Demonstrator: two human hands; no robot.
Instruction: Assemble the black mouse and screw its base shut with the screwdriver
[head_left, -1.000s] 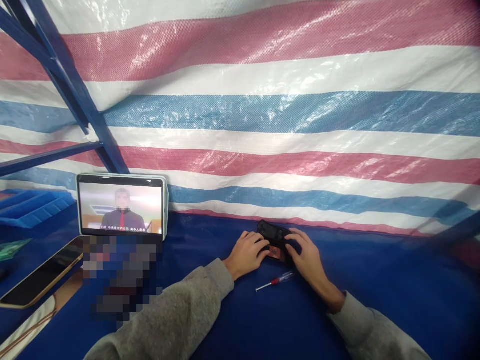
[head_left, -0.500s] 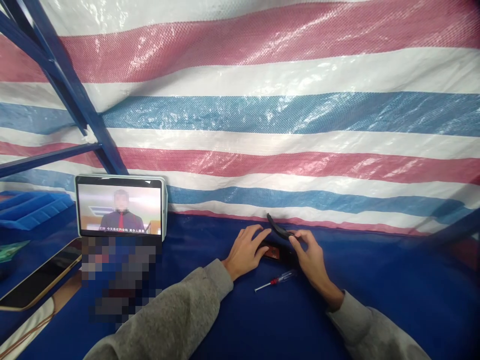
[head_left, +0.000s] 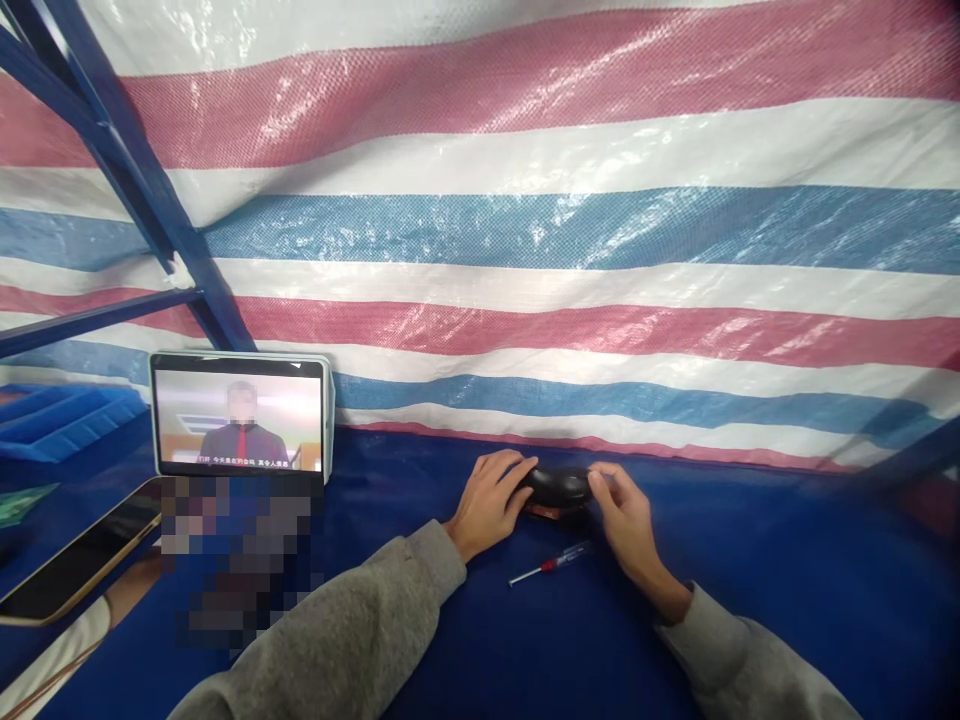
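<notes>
A glossy black curved shell [head_left: 561, 487] lies over a black part with a reddish-brown board [head_left: 544, 512], of which a strip shows along the near side. My left hand [head_left: 491, 505] grips the left end of these parts, its thumb and fingers round them. At the right end, my right hand [head_left: 626, 520] pinches the shell between thumb and fingers. A screwdriver [head_left: 550, 565] with a red and clear handle rests on the blue table just nearer than the parts, touched by neither hand.
A tablet [head_left: 240, 418] stands at the left, with a phone [head_left: 82, 550] before it. Blue trays [head_left: 67, 425] sit at the far left. A striped sheet [head_left: 570, 230] hangs behind the blue table [head_left: 540, 660]. Part of another person's arm shows at lower left.
The black shell has tilted down from its raised position and now covers most of the board. My right hand has moved with it, while my left hand is nearly unmoved.
</notes>
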